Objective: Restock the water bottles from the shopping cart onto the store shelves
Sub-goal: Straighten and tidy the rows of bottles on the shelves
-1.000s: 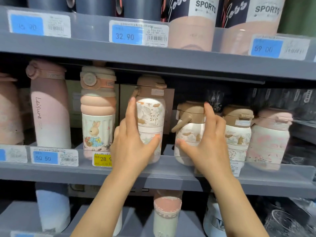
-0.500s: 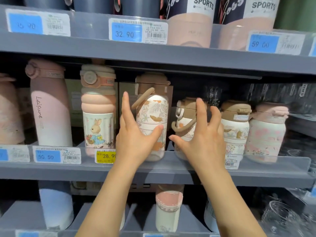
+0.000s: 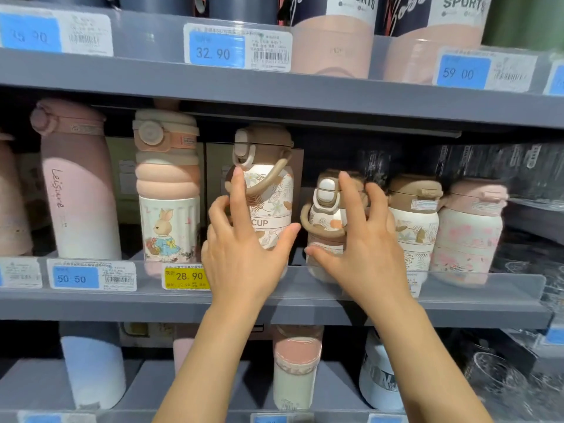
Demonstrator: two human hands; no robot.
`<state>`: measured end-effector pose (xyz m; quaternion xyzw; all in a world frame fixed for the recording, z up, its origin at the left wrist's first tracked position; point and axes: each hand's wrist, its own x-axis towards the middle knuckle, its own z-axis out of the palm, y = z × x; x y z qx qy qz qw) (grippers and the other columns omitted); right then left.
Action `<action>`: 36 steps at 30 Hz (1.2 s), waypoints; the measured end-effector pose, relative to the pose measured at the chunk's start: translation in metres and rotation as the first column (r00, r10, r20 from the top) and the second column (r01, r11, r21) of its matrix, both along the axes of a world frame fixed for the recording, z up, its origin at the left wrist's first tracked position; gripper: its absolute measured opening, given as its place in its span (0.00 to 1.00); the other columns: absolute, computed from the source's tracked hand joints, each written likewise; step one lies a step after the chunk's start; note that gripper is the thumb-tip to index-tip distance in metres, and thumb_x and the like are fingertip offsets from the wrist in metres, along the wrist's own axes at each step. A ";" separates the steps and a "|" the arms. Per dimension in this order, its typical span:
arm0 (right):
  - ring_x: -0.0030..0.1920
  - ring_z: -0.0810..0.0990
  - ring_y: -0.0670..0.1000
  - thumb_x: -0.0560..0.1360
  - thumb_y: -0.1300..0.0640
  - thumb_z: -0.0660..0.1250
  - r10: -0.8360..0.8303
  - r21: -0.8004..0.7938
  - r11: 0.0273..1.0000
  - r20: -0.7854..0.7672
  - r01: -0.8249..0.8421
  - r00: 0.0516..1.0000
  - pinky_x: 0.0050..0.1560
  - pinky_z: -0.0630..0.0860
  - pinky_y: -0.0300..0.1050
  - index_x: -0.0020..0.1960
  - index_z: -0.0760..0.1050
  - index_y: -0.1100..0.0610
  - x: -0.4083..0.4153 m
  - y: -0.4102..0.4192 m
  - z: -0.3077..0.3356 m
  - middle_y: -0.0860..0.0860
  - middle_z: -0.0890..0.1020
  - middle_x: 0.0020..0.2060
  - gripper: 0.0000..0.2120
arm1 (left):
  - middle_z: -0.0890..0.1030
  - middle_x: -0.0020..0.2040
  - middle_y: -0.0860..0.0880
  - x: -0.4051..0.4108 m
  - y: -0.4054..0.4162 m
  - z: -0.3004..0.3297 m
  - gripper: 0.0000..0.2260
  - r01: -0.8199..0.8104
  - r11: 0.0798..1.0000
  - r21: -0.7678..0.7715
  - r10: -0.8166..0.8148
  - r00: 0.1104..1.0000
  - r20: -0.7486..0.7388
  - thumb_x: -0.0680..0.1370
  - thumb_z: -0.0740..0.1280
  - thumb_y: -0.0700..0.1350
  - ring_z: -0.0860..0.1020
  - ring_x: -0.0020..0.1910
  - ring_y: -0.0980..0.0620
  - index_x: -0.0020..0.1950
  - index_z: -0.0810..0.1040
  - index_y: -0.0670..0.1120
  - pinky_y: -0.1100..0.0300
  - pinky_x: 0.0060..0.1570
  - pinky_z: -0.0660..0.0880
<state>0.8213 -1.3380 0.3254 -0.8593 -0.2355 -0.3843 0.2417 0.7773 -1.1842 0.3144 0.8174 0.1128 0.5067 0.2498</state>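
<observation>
1. Bottles stand upright on the middle shelf: tall leaf-print bottle, shorter leaf-print bottle just right of it.
2. Left hand wraps the tall one; right hand cups the shorter, nearer one.

There is only one view, from the person's head, facing straight into the store shelving from close up. It sits about level with the middle shelf and tips slightly down, so both forearms rise from the bottom edge. The upper shelf crosses the top, and a lower shelf shows below.
</observation>
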 end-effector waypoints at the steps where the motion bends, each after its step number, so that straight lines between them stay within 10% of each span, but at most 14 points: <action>1: 0.71 0.60 0.61 0.67 0.47 0.76 -0.006 -0.014 1.000 -0.021 0.006 1.000 0.60 0.71 0.52 0.77 0.45 0.42 0.001 0.001 0.001 0.56 0.51 0.75 0.51 | 0.65 0.71 0.45 -0.003 0.002 0.000 0.45 0.076 0.997 -0.017 -0.076 0.997 -0.003 0.70 0.69 0.60 0.74 0.60 0.39 0.76 0.41 0.59 0.46 0.50 0.73; 5: 0.73 0.58 0.56 0.66 0.55 0.78 0.112 0.061 0.993 -0.153 -0.104 0.982 0.66 0.64 0.46 0.76 0.44 0.42 0.009 -0.008 0.006 0.50 0.49 0.75 0.53 | 0.66 0.71 0.50 -0.005 0.008 -0.001 0.48 0.162 0.985 -0.057 -0.161 0.987 0.025 0.70 0.73 0.53 0.71 0.65 0.44 0.75 0.39 0.63 0.47 0.53 0.72; 17: 0.56 0.75 0.54 0.60 0.50 0.81 0.051 -0.114 0.991 -0.144 -0.067 0.988 0.44 0.68 0.41 0.75 0.48 0.47 0.012 -0.022 0.023 0.46 0.55 0.73 0.55 | 0.72 0.58 0.41 0.008 -0.011 -0.010 0.46 -0.157 0.987 0.041 0.154 0.986 0.066 0.65 0.76 0.58 0.74 0.49 0.39 0.76 0.56 0.51 0.47 0.38 0.74; 25: 0.68 0.66 0.55 0.59 0.44 0.80 -0.038 -0.329 0.944 -0.068 0.013 0.997 0.54 0.73 0.47 0.76 0.43 0.47 0.010 -0.027 0.033 0.49 0.52 0.74 0.60 | 0.61 0.73 0.45 -0.004 0.000 -0.001 0.52 0.056 0.996 0.067 -0.051 0.996 -0.071 0.69 0.75 0.52 0.71 0.64 0.39 0.74 0.35 0.63 0.45 0.49 0.73; 36: 0.64 0.67 0.53 0.57 0.40 0.80 -0.057 -0.378 0.924 0.006 0.055 0.998 0.60 0.68 0.46 0.76 0.47 0.51 0.017 -0.031 0.039 0.50 0.67 0.66 0.59 | 0.64 0.71 0.43 0.006 -0.002 -0.003 0.51 -0.056 0.994 0.099 0.062 0.996 -0.058 0.69 0.75 0.54 0.72 0.62 0.37 0.74 0.36 0.63 0.43 0.47 0.74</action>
